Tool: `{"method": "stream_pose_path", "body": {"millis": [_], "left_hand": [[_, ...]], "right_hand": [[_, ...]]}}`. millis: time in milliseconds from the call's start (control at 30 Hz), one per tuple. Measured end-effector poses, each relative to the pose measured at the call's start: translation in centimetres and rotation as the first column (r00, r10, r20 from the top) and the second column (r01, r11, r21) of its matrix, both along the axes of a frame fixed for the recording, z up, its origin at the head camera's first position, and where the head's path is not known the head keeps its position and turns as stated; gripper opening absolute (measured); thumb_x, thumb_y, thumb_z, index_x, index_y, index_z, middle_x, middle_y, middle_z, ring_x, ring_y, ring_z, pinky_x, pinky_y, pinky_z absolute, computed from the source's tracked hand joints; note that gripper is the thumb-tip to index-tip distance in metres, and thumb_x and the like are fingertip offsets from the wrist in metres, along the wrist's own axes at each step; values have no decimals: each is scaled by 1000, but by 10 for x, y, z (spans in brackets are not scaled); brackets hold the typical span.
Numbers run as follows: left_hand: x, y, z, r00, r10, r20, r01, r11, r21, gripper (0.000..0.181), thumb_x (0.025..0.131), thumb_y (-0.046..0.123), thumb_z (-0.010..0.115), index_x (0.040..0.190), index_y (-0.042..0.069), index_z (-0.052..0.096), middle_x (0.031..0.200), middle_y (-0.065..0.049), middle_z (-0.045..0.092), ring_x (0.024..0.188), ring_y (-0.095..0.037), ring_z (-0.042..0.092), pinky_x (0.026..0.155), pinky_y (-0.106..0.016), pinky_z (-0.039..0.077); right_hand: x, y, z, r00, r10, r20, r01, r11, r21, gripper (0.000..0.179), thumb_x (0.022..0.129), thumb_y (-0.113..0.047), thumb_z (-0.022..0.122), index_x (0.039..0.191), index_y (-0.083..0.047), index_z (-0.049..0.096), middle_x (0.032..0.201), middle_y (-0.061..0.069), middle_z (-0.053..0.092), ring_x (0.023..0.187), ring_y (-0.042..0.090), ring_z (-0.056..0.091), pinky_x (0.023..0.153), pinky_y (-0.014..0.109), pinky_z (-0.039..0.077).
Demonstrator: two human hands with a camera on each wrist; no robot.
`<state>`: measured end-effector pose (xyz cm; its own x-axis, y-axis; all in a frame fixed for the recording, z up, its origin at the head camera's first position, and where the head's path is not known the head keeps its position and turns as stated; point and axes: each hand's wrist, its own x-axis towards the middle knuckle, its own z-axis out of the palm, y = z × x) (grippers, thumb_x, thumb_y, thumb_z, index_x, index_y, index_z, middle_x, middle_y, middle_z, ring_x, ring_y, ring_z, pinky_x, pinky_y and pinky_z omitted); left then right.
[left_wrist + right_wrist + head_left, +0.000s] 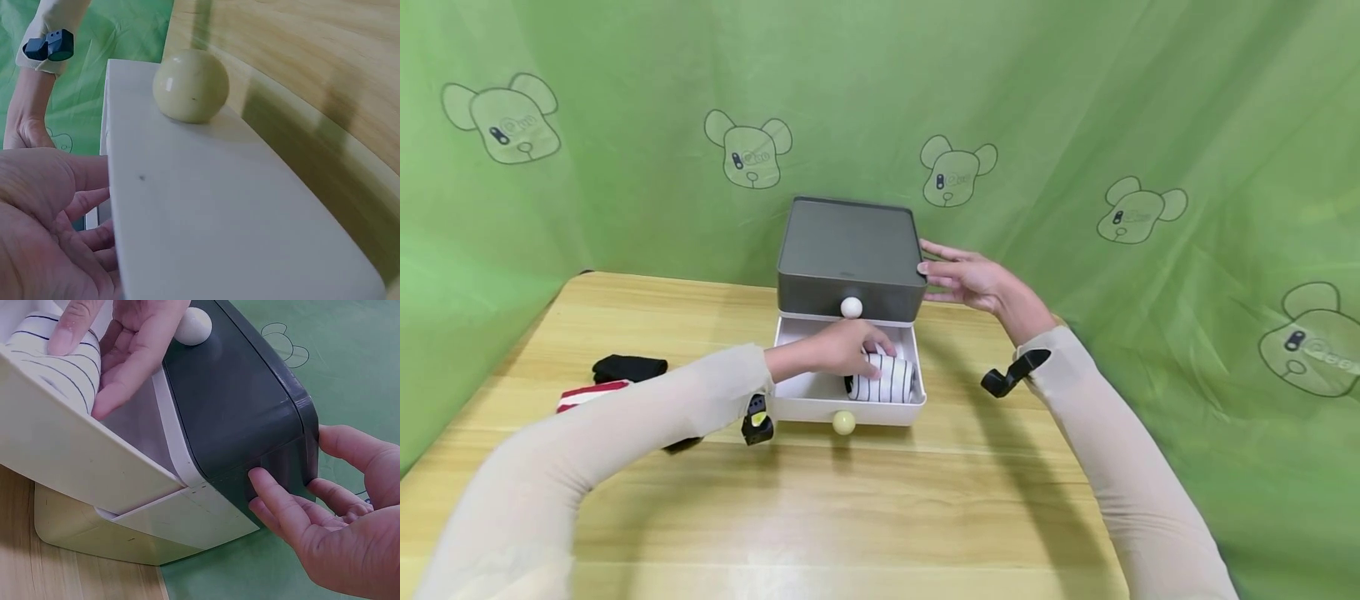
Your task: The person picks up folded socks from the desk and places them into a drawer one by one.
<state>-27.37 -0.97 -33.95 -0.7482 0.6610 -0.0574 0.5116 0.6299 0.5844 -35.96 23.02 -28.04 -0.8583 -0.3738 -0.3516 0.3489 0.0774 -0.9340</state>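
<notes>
A small drawer cabinet (850, 242) has a dark grey top section over a white drawer (812, 410), which is pulled out. Inside the drawer, at its right, lies a rolled white cloth with dark stripes (891, 382). My left hand (842, 346) reaches in over the drawer and holds this roll, thumb on one side and fingers on the other. In the left wrist view the drawer front hides the roll from sight. My right hand (350, 519) rests its fingertips (259, 478) against the right side of the grey section, thumb on its top edge.
Left of the cabinet, a folded black cloth (628, 367) and a red-and-white striped cloth (591, 395) lie on the wooden table (865, 517). My left sleeve partly covers another dark item (682, 445). Behind the table hangs a green curtain (850, 67).
</notes>
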Motion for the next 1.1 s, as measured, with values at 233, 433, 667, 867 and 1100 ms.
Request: {"method": "stream_pose_path", "body": {"millis": [233,433,667,867,1100], "left_hand": [[-1,-6,2,998,-53,20,53,999,-5,40,92,15,74,131,9,68,127,-13,71,120,-26,66,103,-36,54],[0,-12,12,993,-76,87,78,997,-17,45,95,12,71,139,7,61,130,-20,69,122,-31,65,104,-39,54],[0,-16,20,991,-86,105,89,996,-31,47,95,12,70,140,8,60,132,-19,67,124,-31,63,104,-41,54],[4,-25,33,987,-102,123,107,994,-35,48,95,17,71,142,12,60,136,-18,65,125,-31,62,106,-42,53],[8,-43,52,972,-195,132,193,981,28,46,96,18,69,140,8,60,134,-19,66,123,-29,66,106,-39,54]], "right_hand": [[0,1,-1,1000,5,-4,-5,1000,7,71,102,-4,56,162,-23,24,164,16,31,151,33,34,122,51,36],[1,0,-1,1000,8,-10,-8,1000,14,71,102,-5,57,162,-23,24,164,16,31,148,31,39,121,51,37],[2,0,1,1000,0,-16,1,1000,15,71,101,-5,59,162,-23,27,160,16,36,125,21,58,120,50,39],[1,1,0,1000,4,-13,-4,1000,9,72,101,-5,60,162,-23,27,160,16,36,120,18,62,120,50,40],[2,1,1,1000,7,-11,-7,1000,10,72,101,-5,59,162,-24,25,161,17,35,128,22,57,121,50,39]]}}
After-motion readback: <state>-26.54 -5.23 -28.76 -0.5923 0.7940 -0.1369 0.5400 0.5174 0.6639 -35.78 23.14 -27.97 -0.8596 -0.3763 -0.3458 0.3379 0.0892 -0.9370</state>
